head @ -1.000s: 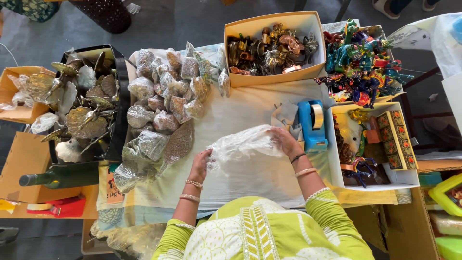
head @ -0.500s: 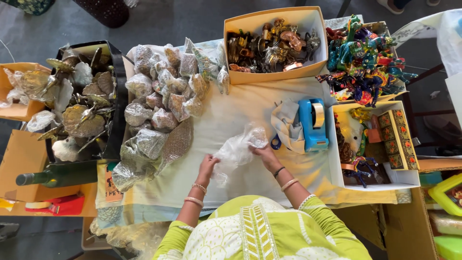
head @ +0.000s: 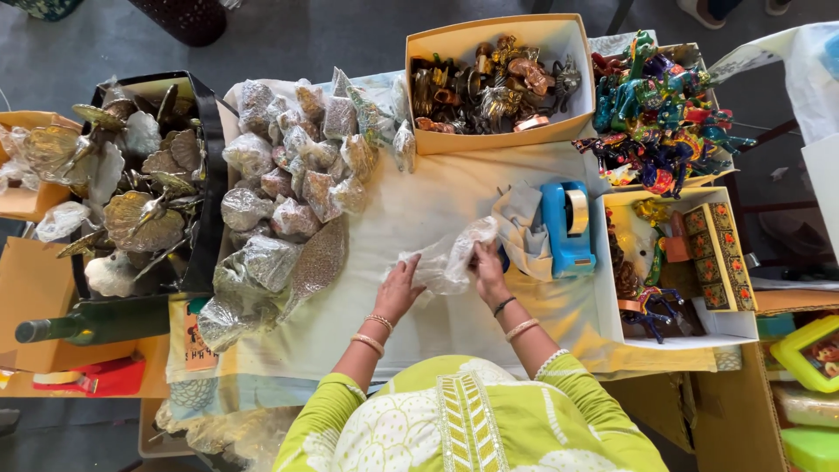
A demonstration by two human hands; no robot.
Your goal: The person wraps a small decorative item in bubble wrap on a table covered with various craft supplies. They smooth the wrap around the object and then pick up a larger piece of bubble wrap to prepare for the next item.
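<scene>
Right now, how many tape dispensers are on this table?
1. A blue tape dispenser stands on the cloth just right of the hands, beside the white box of trinkets. A red object at the far left might be another; it is too unclear to tell.
</scene>
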